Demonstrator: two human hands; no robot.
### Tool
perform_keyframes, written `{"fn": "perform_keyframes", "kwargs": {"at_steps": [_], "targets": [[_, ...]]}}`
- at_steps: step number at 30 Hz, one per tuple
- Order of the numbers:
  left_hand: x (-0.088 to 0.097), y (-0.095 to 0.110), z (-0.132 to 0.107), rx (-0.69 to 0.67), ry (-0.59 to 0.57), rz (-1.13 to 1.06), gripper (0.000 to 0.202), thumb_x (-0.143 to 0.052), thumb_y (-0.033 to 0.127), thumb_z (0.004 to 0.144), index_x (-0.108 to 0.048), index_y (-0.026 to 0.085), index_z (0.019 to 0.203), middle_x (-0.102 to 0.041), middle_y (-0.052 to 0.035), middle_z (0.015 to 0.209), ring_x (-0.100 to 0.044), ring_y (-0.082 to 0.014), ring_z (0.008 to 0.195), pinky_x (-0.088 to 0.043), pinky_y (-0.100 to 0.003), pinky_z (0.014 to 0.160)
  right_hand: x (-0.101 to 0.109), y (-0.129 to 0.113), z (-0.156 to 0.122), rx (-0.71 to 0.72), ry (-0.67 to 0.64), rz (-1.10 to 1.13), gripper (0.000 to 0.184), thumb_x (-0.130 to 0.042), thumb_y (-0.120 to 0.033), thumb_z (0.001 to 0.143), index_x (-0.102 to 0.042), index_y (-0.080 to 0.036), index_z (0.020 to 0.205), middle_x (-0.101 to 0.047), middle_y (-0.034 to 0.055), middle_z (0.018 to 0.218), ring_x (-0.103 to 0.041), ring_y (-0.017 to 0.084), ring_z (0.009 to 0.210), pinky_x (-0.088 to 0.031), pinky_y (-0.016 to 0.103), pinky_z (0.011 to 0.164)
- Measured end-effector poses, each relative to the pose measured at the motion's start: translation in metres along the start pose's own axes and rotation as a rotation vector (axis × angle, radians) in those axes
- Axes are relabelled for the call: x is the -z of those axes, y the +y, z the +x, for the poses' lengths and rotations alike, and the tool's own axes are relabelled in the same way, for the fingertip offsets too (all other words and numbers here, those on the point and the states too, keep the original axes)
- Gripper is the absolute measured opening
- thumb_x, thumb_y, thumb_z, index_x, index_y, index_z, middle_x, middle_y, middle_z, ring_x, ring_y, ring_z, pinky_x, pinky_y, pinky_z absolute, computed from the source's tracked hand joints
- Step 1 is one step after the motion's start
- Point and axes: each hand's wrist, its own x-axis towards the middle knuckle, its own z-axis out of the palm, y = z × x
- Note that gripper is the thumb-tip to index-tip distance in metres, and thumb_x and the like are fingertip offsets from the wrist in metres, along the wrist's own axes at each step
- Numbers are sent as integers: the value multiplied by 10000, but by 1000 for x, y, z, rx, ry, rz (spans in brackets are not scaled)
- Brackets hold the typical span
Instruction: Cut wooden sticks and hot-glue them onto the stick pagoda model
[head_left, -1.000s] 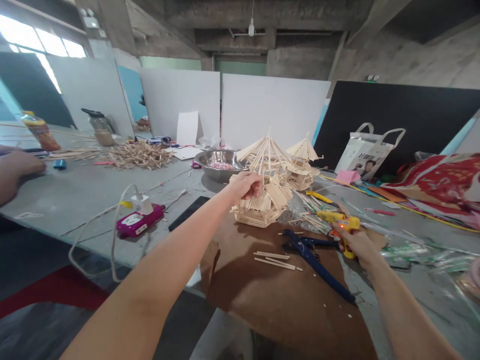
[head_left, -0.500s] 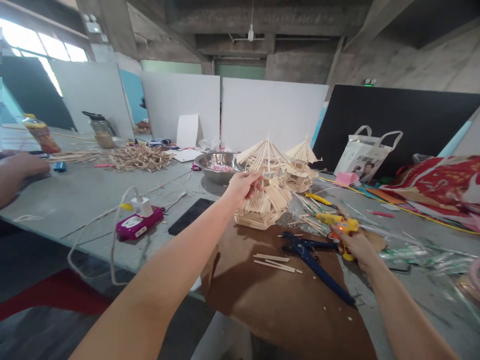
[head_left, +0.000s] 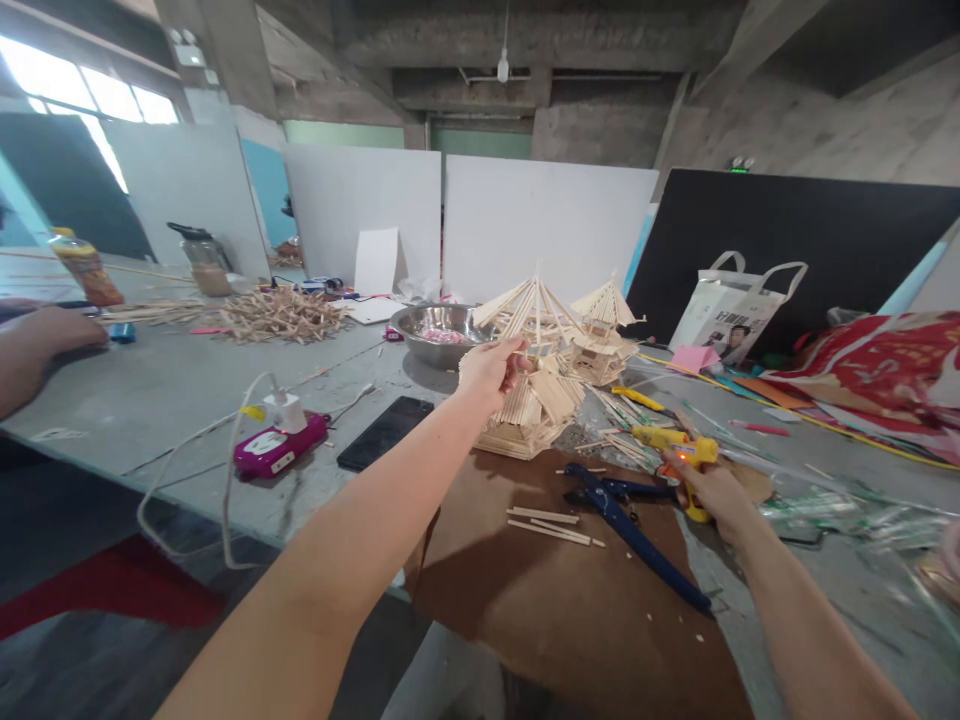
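A pavilion model [head_left: 531, 415] built from thin wooden sticks stands at the back of the brown board [head_left: 525, 590]. My left hand [head_left: 491, 375] reaches to its middle, just below the pointed upper roof, with fingers curled together; what lies between the fingertips is hidden. To the right, my right hand [head_left: 716, 495] is wrapped around a yellow hot glue gun [head_left: 694, 455] whose small orange light glows. Blue-handled cutters [head_left: 637, 535] lie on the board beside that hand. Several short wooden sticks [head_left: 555, 525] rest on the board in front of the model.
Behind the model are a second stick pavilion [head_left: 600, 340] and a metal bowl [head_left: 431, 350]. A phone [head_left: 384, 432] and a purple power strip [head_left: 281, 447] with a looping cable lie left. Another person's hand [head_left: 52, 345] rests at the far left, near a stick pile [head_left: 274, 317].
My left hand has shifted very slightly at the model, its fingers still curled. My right hand keeps the glue gun in the same place.
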Motion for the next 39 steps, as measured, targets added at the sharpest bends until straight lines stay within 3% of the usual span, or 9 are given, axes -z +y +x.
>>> {"fn": "perform_keyframes", "kwargs": {"at_steps": [12,18,39], "targets": [[-3,-4,3,8,25,-94,134,-557,264,636,-567,130,635,-495,36,395,-298,-18,246,-136,-173,283,-1,-4,-2,16,4,73,422,-562,-534,561,-475,-170,756,-484,-52,485,-384,55,325,-307,196,339],[-7,-3,2,20,44,-119,131,-547,259,653,-560,131,629,-483,38,391,-298,-16,254,-142,-174,293,-2,-8,-5,-7,-5,15,405,-533,-551,578,-467,-170,697,-423,-59,376,-380,70,325,-298,200,349],[-15,-6,0,31,77,-206,114,-505,237,675,-554,135,687,-476,47,422,-292,-16,267,-162,-175,307,-1,-6,-4,23,-4,11,378,-532,-529,587,-456,-176,697,-432,-59,349,-375,71,305,-274,192,334]]}}
